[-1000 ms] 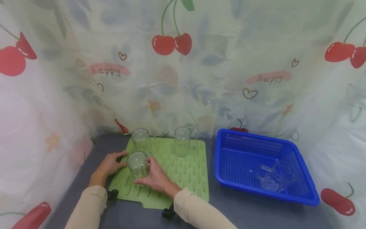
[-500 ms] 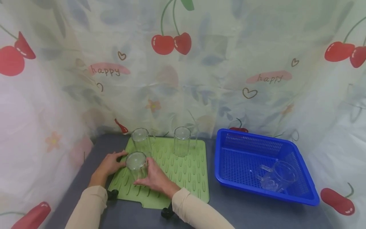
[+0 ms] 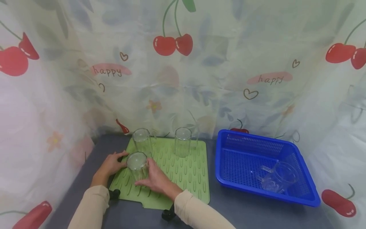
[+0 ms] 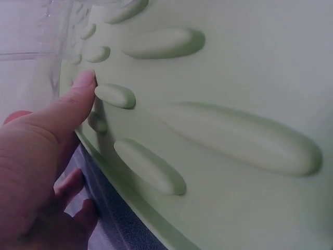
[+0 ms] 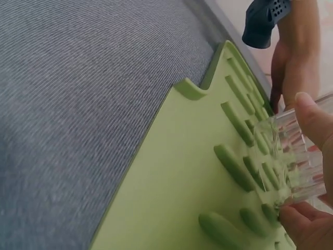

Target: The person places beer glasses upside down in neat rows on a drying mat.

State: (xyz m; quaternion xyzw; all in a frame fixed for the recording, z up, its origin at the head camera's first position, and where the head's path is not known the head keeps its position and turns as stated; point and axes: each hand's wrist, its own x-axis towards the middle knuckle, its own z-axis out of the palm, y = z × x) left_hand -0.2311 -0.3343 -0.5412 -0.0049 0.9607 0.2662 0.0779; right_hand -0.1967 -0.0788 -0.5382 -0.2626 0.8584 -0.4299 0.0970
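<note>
My right hand (image 3: 157, 178) grips an upside-down clear glass mug (image 3: 138, 165) on the left part of a green drying mat (image 3: 183, 187). The thumb is at the near side; in the right wrist view the mug's rim is right at the mat's raised ribs. My left hand (image 3: 111, 164) rests at the mat's left edge, its thumb (image 4: 78, 99) lying on the mat and its other fingers past the edge. Behind the held mug stands another upturned glass mug (image 3: 142, 140). A third upturned glass mug (image 3: 182, 143) stands at the mat's back right.
To the right on the dark grey table (image 3: 228, 206) sits a blue plastic basket (image 3: 221, 178). Clear glass mugs (image 3: 283, 176) lie in its right part. A cherry-print curtain (image 3: 186, 79) closes off the back and both sides.
The mug and right hand have hardly moved; the mug's handle, in view a second ago by the right fingers, no longer shows clearly. The left hand stays in place.
</note>
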